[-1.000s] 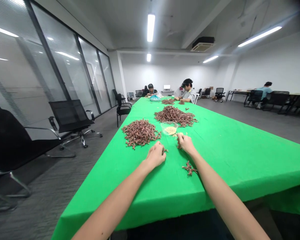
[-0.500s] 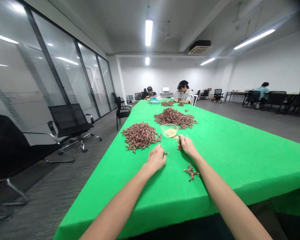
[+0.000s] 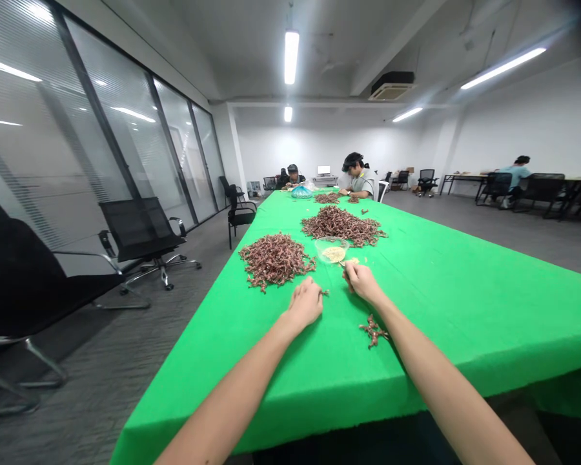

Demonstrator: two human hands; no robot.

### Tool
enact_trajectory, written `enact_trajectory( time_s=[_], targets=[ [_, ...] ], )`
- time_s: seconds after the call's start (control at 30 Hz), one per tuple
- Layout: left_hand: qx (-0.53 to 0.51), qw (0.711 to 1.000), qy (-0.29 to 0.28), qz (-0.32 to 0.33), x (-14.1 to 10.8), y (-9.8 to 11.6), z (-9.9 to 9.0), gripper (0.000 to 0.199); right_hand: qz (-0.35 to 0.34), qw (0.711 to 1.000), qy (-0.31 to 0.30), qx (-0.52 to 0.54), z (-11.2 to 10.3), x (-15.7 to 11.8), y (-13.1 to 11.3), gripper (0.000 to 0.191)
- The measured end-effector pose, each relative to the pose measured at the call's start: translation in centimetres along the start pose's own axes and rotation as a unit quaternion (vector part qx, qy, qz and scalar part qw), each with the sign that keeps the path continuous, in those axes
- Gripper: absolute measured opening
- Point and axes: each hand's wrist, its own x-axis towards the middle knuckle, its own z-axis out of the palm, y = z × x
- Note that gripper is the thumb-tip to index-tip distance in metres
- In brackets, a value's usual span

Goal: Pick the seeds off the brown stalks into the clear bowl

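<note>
Black mesh office chairs (image 3: pixel 140 229) stand on the grey carpet left of the table, in front of a glass partition wall (image 3: pixel 126 129). Bright green cloth-covered table (image 3: pixel 465 349) runs away from the camera. On it, left, a heap of twisted reddish-brown dried pieces (image 3: pixel 275 261) lies just past the left hand (image 3: pixel 305 303). That hand is curled, fingertips down, beside a tiny brown piece (image 3: pixel 324 293); cannot tell if it grips it. Clear plastic bowl (image 3: pixel 332 250) of pale grains sits between the two hands and the second reddish-brown heap (image 3: pixel 343 226). Right hand (image 3: pixel 363 282) is pinched narrow on a thin brown sliver (image 3: pixel 342 264), near the bowl. Loose reddish-brown cluster (image 3: pixel 374 331) lies nearer the camera, just beside the right forearm. Both hands and that cluster sit about where they were in the earlier frame. Two seated co-workers (image 3: pixel 356 177) work at the far table end; another person in a teal shirt (image 3: pixel 516 177) sits far right.
</note>
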Motion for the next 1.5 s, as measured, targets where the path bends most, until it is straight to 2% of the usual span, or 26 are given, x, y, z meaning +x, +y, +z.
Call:
enact_trajectory(
  time_s=[0.3, 0.4, 0.6, 0.93, 1.27, 1.4, 1.5],
  targets=[
    [-0.021, 1.000, -0.014, 0.016, 0.07, -0.18, 0.34, 0.028, -0.004, 0.999, 0.001, -0.038, -0.13, 0.11, -0.21, 0.054],
    [-0.031, 0.999, -0.017, 0.014, 0.22, -0.19, 0.47, 0.026, -0.009, 0.999, -0.002, -0.038, -0.13, 0.06, -0.28, 0.054],
    [-0.046, 0.998, 0.012, 0.038, 0.30, -0.12, 0.55, 0.019, -0.013, 0.999, -0.004, -0.035, -0.18, 0.06, -0.30, 0.055],
    [-0.057, 0.997, 0.013, 0.056, 0.32, 0.06, 0.43, 0.009, -0.016, 0.998, -0.013, -0.051, -0.22, 0.00, -0.48, 0.054],
    [-0.053, 0.997, 0.011, 0.054, 0.30, 0.20, 0.31, 0.016, -0.029, 0.998, -0.006, -0.059, -0.12, 0.05, -0.15, 0.050],
    [-0.080, 0.995, 0.020, 0.056, 0.35, 0.15, 0.39, 0.016, -0.033, 0.998, -0.017, -0.058, -0.14, -0.02, -0.13, 0.052],
    [-0.162, 0.985, 0.047, 0.045, 0.75, 0.09, 0.57, 0.012, -0.043, 0.997, -0.001, -0.065, -0.13, -0.21, -0.52, 0.052]
  ],
)
